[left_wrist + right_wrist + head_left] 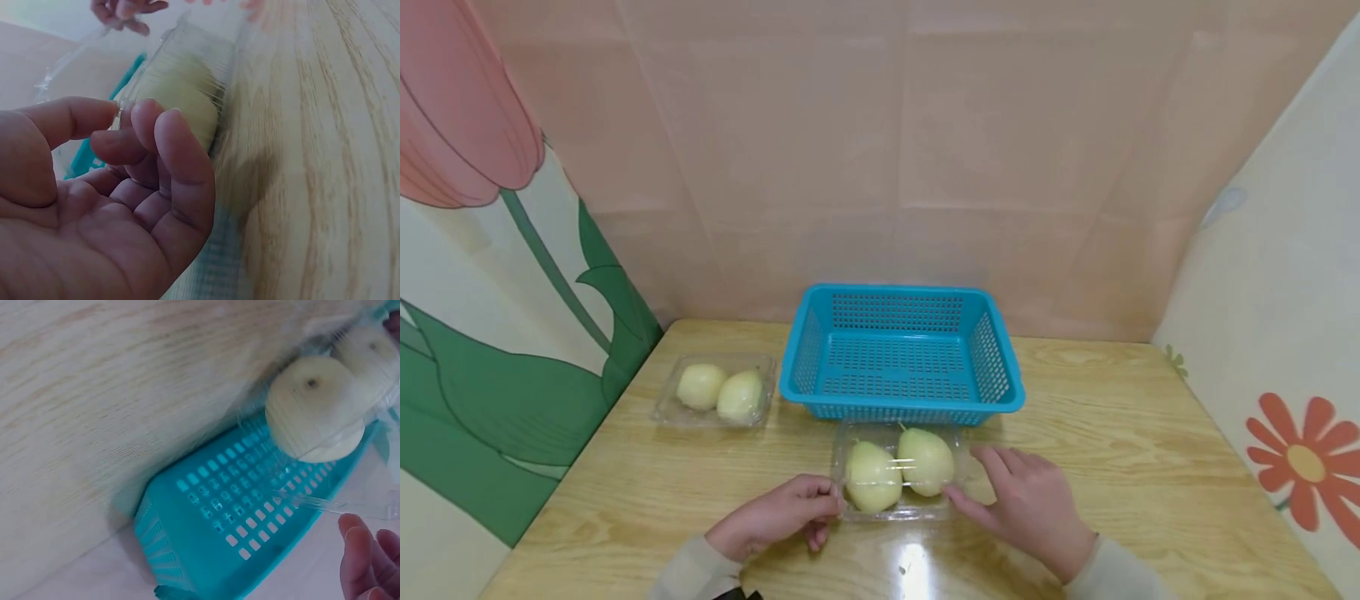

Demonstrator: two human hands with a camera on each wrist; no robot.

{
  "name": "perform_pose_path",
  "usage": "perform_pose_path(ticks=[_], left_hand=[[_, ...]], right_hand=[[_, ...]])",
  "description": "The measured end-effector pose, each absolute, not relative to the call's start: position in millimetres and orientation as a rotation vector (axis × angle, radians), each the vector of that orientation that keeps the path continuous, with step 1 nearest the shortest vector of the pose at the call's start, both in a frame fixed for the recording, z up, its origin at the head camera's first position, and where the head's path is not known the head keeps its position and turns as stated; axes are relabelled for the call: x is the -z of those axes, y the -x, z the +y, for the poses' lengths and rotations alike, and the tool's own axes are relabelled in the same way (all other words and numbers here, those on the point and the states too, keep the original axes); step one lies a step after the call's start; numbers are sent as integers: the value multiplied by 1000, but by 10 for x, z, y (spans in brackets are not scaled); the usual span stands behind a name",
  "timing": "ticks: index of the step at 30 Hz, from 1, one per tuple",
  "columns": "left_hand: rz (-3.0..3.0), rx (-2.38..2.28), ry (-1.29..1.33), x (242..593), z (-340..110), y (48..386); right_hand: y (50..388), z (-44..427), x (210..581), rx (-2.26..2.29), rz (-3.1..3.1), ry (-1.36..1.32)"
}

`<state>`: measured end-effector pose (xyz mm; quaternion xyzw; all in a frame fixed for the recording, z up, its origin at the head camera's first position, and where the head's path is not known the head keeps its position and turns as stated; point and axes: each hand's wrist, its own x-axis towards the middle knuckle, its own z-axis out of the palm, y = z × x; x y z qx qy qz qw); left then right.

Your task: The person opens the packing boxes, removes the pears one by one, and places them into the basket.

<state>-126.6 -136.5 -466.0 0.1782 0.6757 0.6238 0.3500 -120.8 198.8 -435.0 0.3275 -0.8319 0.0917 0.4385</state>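
A clear plastic container [891,514] with two pale yellow-green pears [874,477] [927,461] inside rests on the table, just in front of the blue basket [898,412]. My left hand [782,512] is at its left side; in the left wrist view the thumb and index finger of that left hand [125,181] pinch the clear plastic edge. At the right side is my right hand [1026,504], thumb and fingers spread, the tips touching the plastic edge. The right wrist view catches only some fingers of the right hand [369,559] beside a clear rim.
A second clear container [673,410] with two pears [702,387] [741,397] stands at the left of the wooden table [1112,450]. The basket holds nothing. A pink cloth backdrop [895,167] hangs behind, with printed side panels left and right.
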Motion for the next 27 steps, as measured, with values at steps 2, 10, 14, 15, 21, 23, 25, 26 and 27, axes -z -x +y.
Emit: perform_pose_path(ticks=[2,10,14,15,21,23,25,26,27], left_hand=[[1752,-1619,-456,4653,-1360,1261],[1750,-1592,-447,4634,-1378,1273],[1755,-1586,-433,4636,-1389,1279],[1760,-1586,-425,4636,-1390,1279],[1814,-1611,-350,4618,-1378,1289],[1833,-1635,-327,4613,-1369,1301],[1850,-1655,-313,4610,-1359,1313],[1855,-1663,-307,4610,-1355,1318],[1862,-1668,-305,4608,-1351,1322]], right_hand=[[1214,2011,4325,-278,-2112,-762],[1215,2076,4281,-386,-2322,-595],[1228,2057,4275,-415,-2371,-582],[1231,2045,4273,-429,-2382,-585],[1236,1949,4269,-503,-2505,-594],[1232,1908,4266,-498,-2556,-600],[1228,1865,4264,-483,-2609,-601],[1229,1844,4264,-476,-2636,-597],[1229,1823,4264,-466,-2662,-590]])
